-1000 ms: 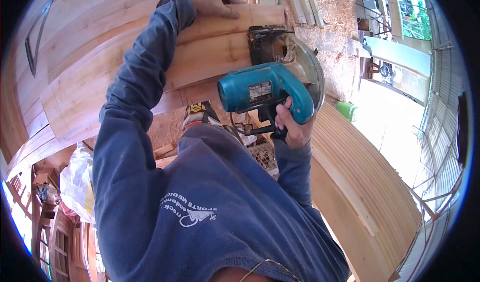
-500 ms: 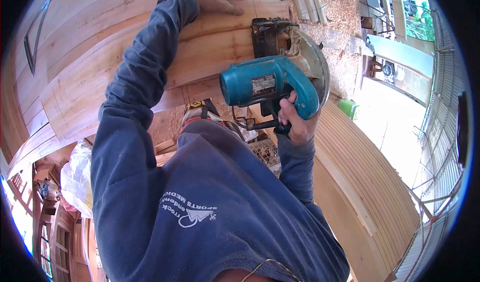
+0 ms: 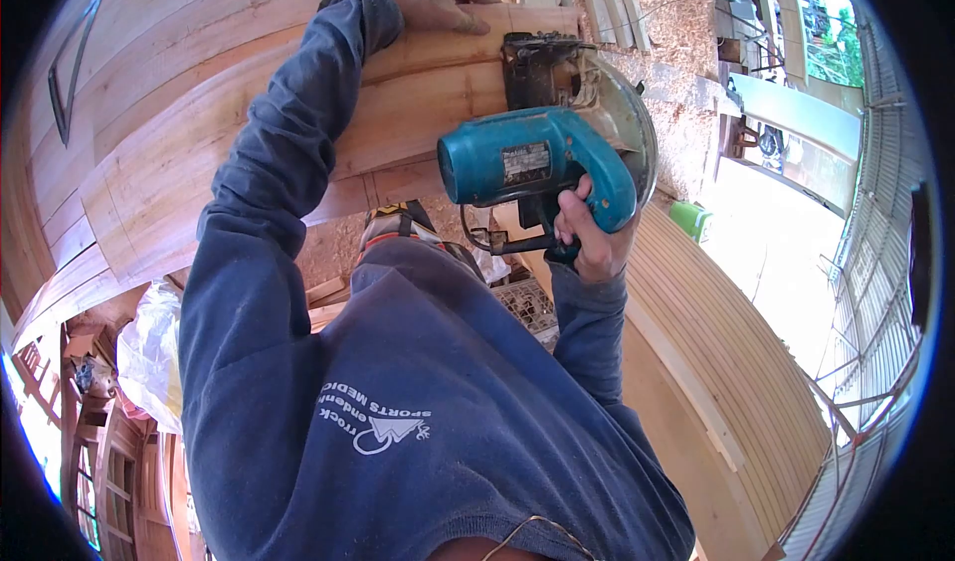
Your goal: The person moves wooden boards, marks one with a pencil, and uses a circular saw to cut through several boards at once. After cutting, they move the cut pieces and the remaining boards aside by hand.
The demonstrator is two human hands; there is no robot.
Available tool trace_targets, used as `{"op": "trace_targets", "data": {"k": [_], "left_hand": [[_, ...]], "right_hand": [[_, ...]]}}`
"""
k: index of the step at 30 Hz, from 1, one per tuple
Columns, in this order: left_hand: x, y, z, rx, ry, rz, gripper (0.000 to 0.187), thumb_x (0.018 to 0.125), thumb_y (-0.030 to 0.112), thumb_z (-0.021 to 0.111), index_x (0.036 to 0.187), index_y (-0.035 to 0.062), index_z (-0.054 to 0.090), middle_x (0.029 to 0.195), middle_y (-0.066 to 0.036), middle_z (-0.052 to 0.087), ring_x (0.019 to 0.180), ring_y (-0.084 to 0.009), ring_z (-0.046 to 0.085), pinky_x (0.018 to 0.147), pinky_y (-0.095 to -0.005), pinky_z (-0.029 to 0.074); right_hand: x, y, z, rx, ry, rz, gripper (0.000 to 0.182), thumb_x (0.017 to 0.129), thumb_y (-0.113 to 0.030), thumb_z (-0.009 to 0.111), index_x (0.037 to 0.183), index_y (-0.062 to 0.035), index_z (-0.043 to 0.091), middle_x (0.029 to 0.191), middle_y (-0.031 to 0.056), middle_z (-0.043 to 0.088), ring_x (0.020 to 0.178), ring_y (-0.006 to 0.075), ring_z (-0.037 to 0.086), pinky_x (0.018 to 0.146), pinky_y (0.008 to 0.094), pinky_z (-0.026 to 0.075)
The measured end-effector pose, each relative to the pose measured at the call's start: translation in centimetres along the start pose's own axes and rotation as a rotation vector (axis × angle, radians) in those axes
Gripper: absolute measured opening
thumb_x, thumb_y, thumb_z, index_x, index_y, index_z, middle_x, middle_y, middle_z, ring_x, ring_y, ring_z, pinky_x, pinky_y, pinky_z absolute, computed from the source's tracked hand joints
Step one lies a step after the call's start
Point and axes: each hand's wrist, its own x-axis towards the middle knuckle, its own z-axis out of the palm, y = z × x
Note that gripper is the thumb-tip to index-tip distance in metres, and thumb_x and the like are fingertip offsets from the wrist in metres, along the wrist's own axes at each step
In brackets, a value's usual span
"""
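Observation:
My right hand [image 3: 597,241] is wrapped around the rear handle of a teal circular saw [image 3: 507,158]. The saw's dark base plate [image 3: 527,79] rests at the right end of the wooden boards [image 3: 418,108], with the pale blade guard [image 3: 622,103] out past their ends. The blade itself is hidden. My left hand [image 3: 433,2] lies on the boards to the left of the saw, fingers apart, holding nothing. A black power cord [image 3: 477,233] hangs from the saw near my right wrist.
A framing square [image 3: 65,98] lies on the boards at far left. Grooved planks [image 3: 736,362] lie at the lower right, beside a green object [image 3: 689,221]. Sawdust [image 3: 676,64] covers the ground. A white plastic bag [image 3: 151,352] is at the left.
The saw and my right hand have shifted very slightly upward in view. My left hand appears slightly lower; both hands keep their grip and place.

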Motion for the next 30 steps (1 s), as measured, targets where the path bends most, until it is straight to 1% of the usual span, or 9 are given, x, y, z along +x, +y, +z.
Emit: {"op": "trace_targets", "data": {"k": [2, 5, 8, 11, 17, 20, 23, 26, 30], "left_hand": [[-0.3, 0.9, -0.2, -0.008, -0.018, -0.019, 0.065, 0.087, 0.041, 0.074, 0.137, 0.0009, 0.064, 0.127, -0.021, 0.072, 0.112, -0.0289, 0.069, 0.098, -0.0374, 0.051], [-0.1, 0.4, 0.3, 0.008, 0.019, 0.012, 0.064, 0.087, 0.041, 0.074, 0.137, 0.0003, 0.064, 0.128, -0.021, 0.071, 0.113, -0.0287, 0.069, 0.099, -0.0372, 0.050], [-0.1, 0.2, 0.4, -0.025, -0.004, 0.004, 0.065, 0.087, 0.041, 0.074, 0.137, 0.0004, 0.064, 0.129, -0.021, 0.071, 0.113, -0.0290, 0.068, 0.100, -0.0372, 0.050], [-0.2, 0.1, 0.5, 0.023, 0.018, 0.041, 0.064, 0.088, 0.041, 0.074, 0.136, 0.0004, 0.064, 0.128, -0.021, 0.071, 0.113, -0.0284, 0.068, 0.100, -0.0371, 0.050], [-0.3, 0.4, 0.8, -0.024, 0.018, 0.022, 0.060, 0.087, 0.038, 0.075, 0.133, 0.0004, 0.067, 0.122, -0.021, 0.074, 0.107, -0.0280, 0.070, 0.094, -0.0375, 0.052], [-0.5, 0.6, 1.0, -0.028, 0.024, 0.025, 0.055, 0.087, 0.035, 0.075, 0.129, 0.0001, 0.070, 0.116, -0.021, 0.075, 0.102, -0.0275, 0.071, 0.091, -0.0374, 0.053], [-0.4, 0.6, 1.2, -0.076, -0.004, 0.064, 0.051, 0.087, 0.032, 0.076, 0.125, -0.0008, 0.072, 0.113, -0.020, 0.076, 0.099, -0.0272, 0.072, 0.090, -0.0374, 0.054], [-0.3, 0.4, 1.4, -0.087, 0.010, 0.085, 0.048, 0.086, 0.030, 0.076, 0.123, -0.0012, 0.073, 0.111, -0.020, 0.077, 0.098, -0.0277, 0.072, 0.090, -0.0382, 0.054], [-0.5, 0.3, 1.8, -0.041, 0.043, 0.082, 0.051, 0.086, 0.033, 0.077, 0.124, -0.0011, 0.072, 0.114, -0.021, 0.076, 0.100, -0.0293, 0.072, 0.090, -0.0393, 0.055]], "right_hand": [[0.0, 0.0, 0.0, 0.000, 0.002, -0.010, 0.016, 0.088, -0.002, 0.074, 0.091, -0.0040, 0.058, 0.065, 0.0015, 0.055, 0.053, 0.0089, 0.050, 0.049, 0.0251, 0.037], [0.2, 0.2, -0.1, 0.005, -0.027, -0.021, 0.016, 0.088, -0.002, 0.074, 0.090, -0.0039, 0.058, 0.065, 0.0016, 0.055, 0.053, 0.0088, 0.050, 0.049, 0.0251, 0.037], [0.2, 0.2, -0.3, -0.015, -0.031, -0.027, 0.015, 0.088, -0.001, 0.073, 0.091, -0.0038, 0.058, 0.064, 0.0019, 0.055, 0.052, 0.0087, 0.050, 0.049, 0.0250, 0.037], [0.3, 0.3, -0.4, -0.017, -0.039, -0.027, 0.015, 0.088, -0.001, 0.072, 0.090, -0.0037, 0.058, 0.064, 0.0021, 0.056, 0.052, 0.0087, 0.050, 0.049, 0.0249, 0.037], [0.3, 0.3, -0.3, -0.005, -0.020, -0.043, 0.015, 0.087, -0.002, 0.073, 0.090, -0.0036, 0.059, 0.064, 0.0021, 0.056, 0.052, 0.0088, 0.050, 0.049, 0.0249, 0.037], [0.3, 0.3, -0.3, -0.012, -0.021, -0.047, 0.015, 0.087, -0.003, 0.074, 0.090, -0.0035, 0.059, 0.064, 0.0019, 0.055, 0.053, 0.0088, 0.049, 0.049, 0.0251, 0.037], [0.2, 0.4, -0.3, -0.020, -0.017, -0.045, 0.015, 0.087, -0.004, 0.074, 0.090, -0.0035, 0.059, 0.064, 0.0017, 0.055, 0.053, 0.0088, 0.049, 0.049, 0.0254, 0.037], [0.3, 0.4, -0.3, -0.018, -0.018, -0.046, 0.015, 0.087, -0.004, 0.074, 0.090, -0.0037, 0.059, 0.065, 0.0016, 0.055, 0.053, 0.0089, 0.049, 0.049, 0.0256, 0.037], [0.3, 0.4, -0.4, -0.021, -0.020, -0.042, 0.015, 0.087, -0.004, 0.074, 0.090, -0.0037, 0.059, 0.065, 0.0017, 0.055, 0.052, 0.0092, 0.049, 0.049, 0.0256, 0.037]]}}
